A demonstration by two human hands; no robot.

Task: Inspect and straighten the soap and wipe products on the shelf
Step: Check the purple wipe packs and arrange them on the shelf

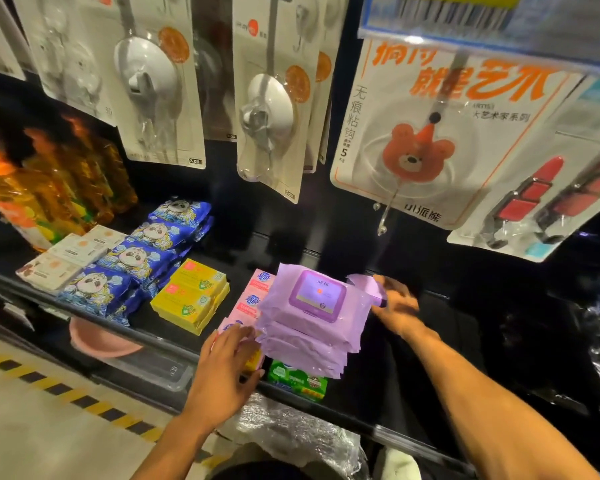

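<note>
Purple wipe packs [312, 317] stacked mid-shelf, top pack askew, overhanging a green box [297, 379] at the near edge. Left hand [227, 365] spread, fingertips against the stack's left side and the pink soap boxes [253, 299] just beside it. Right hand [395, 303] open at the stack's right end, pressing flat (blurred, so grip unclear). Yellow soap boxes [191, 296] and blue packs [136, 261] further left lying in fair rows, probably dealt with or needing little. Stack not yet squared; green box and pink row likely left to tidy. Roughly midway, by the look of the shelf [413, 431].
</note>
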